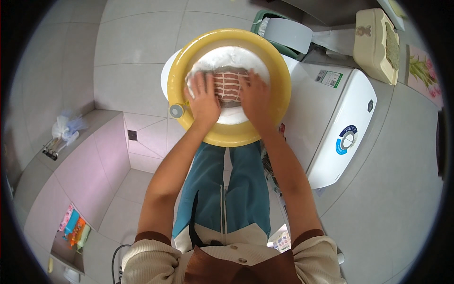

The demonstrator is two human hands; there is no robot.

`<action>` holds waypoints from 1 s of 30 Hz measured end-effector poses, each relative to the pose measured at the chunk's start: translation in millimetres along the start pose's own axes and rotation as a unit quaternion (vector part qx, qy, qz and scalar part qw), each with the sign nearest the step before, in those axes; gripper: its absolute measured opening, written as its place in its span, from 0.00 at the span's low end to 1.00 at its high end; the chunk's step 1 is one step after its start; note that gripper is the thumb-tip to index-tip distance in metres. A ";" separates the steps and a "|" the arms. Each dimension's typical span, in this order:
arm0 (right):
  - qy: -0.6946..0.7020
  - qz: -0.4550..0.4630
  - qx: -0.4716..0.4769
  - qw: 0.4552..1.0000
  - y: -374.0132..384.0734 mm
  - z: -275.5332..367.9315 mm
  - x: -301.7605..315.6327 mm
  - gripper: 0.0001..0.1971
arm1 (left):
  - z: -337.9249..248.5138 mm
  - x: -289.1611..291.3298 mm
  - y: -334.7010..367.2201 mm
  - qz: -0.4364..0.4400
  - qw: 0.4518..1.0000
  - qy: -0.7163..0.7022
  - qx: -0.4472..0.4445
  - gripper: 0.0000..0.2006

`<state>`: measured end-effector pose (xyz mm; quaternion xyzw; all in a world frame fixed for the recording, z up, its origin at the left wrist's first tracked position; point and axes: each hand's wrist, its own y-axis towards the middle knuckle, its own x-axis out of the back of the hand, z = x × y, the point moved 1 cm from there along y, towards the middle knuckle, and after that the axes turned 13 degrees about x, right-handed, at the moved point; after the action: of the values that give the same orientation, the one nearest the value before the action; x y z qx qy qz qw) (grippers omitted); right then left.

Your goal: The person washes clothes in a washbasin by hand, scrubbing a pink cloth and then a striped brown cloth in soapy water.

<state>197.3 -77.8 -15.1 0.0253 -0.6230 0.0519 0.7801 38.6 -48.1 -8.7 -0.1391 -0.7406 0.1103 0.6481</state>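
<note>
A yellow round basin (282, 97) holds white suds (230, 56) and a brown-and-white checked cloth (228, 85) in the middle, with a greyish wet area around it. My left hand (204, 100) reaches into the basin at the cloth's left edge, its fingers stretched out and somewhat apart. Over the cloth's right edge lies my right hand (256, 97), its fingers slightly smeared by motion. Its fingertips touch the cloth, but whether they grip it does not show.
A white washing machine (314, 99) with a round dial stands to the right. Behind it are a green bin (289, 51) and a cream container (371, 40). A tiled ledge (101, 118) runs along the left, with packets in a niche (66, 244) below. A grey round knob (176, 111) sits at the basin's rim.
</note>
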 end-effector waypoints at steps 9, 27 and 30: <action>-0.026 0.052 0.096 0.994 -27.8 5.4 -58.9 0.27 | 11.9 -49.9 27.0 0.218 0.943 0.221 -0.120 0.25; 0.430 -0.167 -0.088 0.883 9.0 94.8 3.3 0.11 | 35.6 -8.5 36.6 0.464 0.377 -0.742 0.304 0.28; 0.465 -0.222 -0.040 0.856 28.5 124.4 25.8 0.14 | 54.2 -15.9 39.3 0.415 0.418 -0.782 0.204 0.22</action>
<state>79.1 -61.1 37.0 0.1046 -0.1674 -0.1415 0.9701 -10.7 -16.0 -44.3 -0.1466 -0.7360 0.5750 -0.3257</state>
